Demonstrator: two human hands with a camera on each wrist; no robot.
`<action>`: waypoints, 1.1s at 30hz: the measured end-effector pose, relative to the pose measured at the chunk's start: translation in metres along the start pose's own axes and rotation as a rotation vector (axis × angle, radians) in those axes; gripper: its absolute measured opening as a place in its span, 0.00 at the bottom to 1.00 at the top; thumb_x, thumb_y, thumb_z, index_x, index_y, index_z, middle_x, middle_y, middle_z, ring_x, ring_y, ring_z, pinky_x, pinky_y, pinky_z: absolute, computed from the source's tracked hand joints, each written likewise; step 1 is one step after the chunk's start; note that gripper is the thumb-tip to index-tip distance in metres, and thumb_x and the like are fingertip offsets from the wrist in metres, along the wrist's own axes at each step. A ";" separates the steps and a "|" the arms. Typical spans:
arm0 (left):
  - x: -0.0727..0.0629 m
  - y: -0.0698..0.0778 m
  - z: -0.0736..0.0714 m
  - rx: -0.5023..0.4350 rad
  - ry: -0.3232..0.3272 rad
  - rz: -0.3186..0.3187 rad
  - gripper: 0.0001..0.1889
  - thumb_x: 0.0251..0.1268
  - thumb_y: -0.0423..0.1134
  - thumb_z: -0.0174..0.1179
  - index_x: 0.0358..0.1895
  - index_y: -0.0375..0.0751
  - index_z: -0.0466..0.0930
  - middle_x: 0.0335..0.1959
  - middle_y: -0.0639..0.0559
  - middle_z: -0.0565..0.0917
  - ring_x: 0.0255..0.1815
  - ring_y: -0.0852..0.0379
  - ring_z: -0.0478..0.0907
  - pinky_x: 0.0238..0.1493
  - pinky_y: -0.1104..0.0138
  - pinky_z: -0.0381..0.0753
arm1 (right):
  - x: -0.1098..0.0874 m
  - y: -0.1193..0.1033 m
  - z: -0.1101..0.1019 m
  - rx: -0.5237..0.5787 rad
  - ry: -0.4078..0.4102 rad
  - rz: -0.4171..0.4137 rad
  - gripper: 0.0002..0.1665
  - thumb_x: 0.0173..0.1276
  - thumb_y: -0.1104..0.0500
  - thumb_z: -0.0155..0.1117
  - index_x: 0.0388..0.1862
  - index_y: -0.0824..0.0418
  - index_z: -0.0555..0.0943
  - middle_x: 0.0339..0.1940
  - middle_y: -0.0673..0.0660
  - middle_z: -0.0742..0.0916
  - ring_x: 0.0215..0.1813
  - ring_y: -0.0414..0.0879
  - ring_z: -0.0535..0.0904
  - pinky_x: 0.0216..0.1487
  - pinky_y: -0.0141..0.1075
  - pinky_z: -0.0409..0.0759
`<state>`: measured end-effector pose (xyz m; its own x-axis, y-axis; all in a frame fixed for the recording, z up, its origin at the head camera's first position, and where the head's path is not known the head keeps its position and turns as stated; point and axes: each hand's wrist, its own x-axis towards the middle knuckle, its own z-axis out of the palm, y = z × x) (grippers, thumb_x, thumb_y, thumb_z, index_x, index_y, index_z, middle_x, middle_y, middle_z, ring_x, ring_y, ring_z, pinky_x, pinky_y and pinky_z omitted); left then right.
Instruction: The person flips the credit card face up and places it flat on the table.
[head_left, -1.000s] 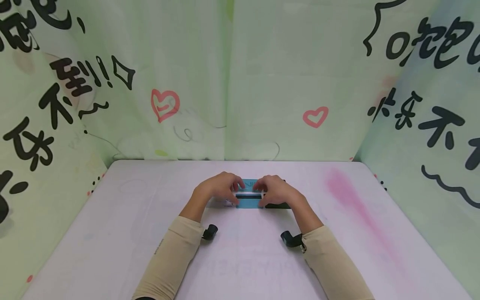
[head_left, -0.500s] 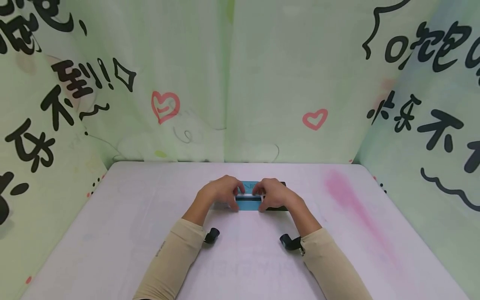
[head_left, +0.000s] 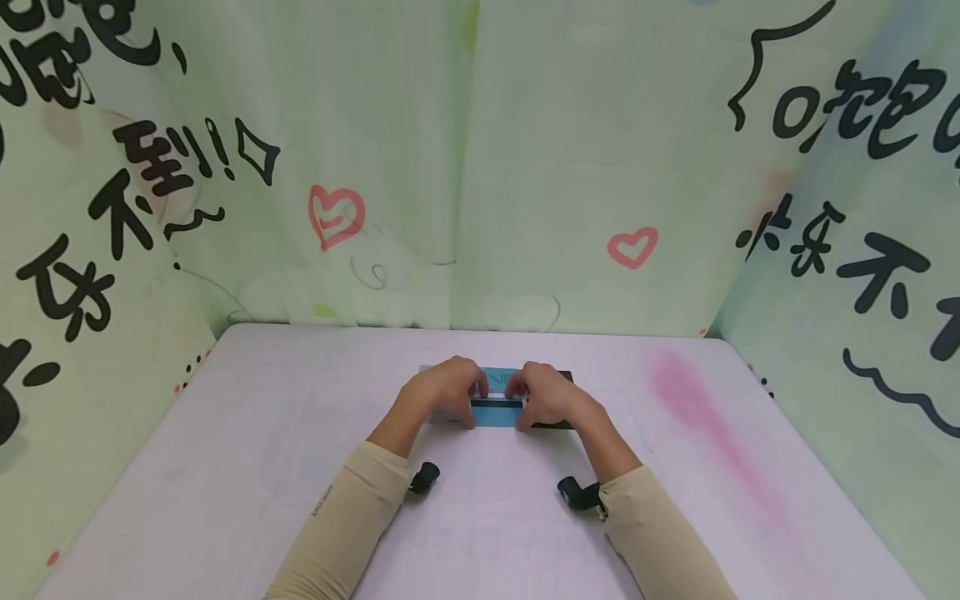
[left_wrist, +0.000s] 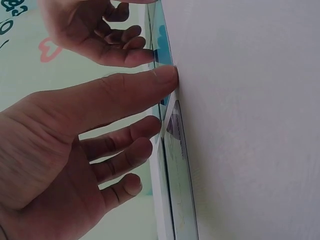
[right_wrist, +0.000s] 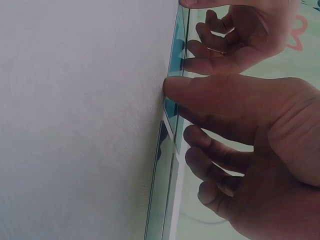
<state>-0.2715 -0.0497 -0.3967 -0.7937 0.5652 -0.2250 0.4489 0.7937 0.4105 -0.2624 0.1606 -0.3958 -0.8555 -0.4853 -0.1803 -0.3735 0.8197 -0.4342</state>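
Observation:
Flat printed cards lie side by side in the middle of the table. My left hand (head_left: 447, 388) and right hand (head_left: 552, 395) grip the near blue card (head_left: 497, 416), which has a dark band along its far side. Each thumb presses the near edge, seen as the left thumb (left_wrist: 165, 75) and the right thumb (right_wrist: 177, 89) in the wrist views. Forefingers bend over toward the far side; their contact is partly hidden. Beyond lies another blue card (head_left: 498, 380) with lettering. A pale card (left_wrist: 179, 150) adjoins on the left, a dark-edged card (right_wrist: 159, 170) on the right.
The cards rest on a white table (head_left: 487, 517) with a pink smear (head_left: 697, 400) at the right. Printed curtains (head_left: 540, 167) stand behind and along both sides. A black wrist camera (head_left: 425, 478) sits by the left cuff, another black camera (head_left: 577, 494) by the right.
The head view has shifted slightly, so the table and hands appear lower. Both hands stay at the near blue card, with thumbs at its front edge.

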 end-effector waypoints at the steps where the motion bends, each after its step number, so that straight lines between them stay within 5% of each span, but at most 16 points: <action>1: 0.000 0.000 0.000 0.006 0.000 -0.002 0.21 0.52 0.38 0.80 0.52 0.44 0.88 0.42 0.52 0.84 0.44 0.57 0.78 0.51 0.63 0.80 | 0.000 0.000 0.001 0.000 0.000 0.000 0.24 0.47 0.64 0.84 0.46 0.61 0.88 0.41 0.56 0.82 0.43 0.47 0.76 0.50 0.42 0.78; 23: -0.002 0.002 0.001 0.031 0.024 0.038 0.23 0.50 0.36 0.81 0.51 0.41 0.86 0.38 0.52 0.84 0.39 0.58 0.76 0.46 0.65 0.79 | -0.001 -0.001 0.001 -0.007 -0.005 -0.053 0.26 0.48 0.64 0.85 0.46 0.60 0.83 0.41 0.55 0.85 0.44 0.48 0.77 0.52 0.43 0.79; 33: -0.002 0.002 0.001 0.029 0.025 0.032 0.23 0.52 0.36 0.80 0.52 0.41 0.84 0.40 0.51 0.84 0.40 0.58 0.77 0.47 0.65 0.80 | -0.003 0.000 -0.002 -0.040 -0.016 -0.070 0.34 0.45 0.64 0.85 0.53 0.59 0.81 0.47 0.58 0.84 0.50 0.51 0.77 0.57 0.47 0.78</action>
<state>-0.2691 -0.0487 -0.3961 -0.7885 0.5848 -0.1903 0.4853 0.7818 0.3916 -0.2612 0.1626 -0.3932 -0.8212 -0.5463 -0.1649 -0.4463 0.7949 -0.4110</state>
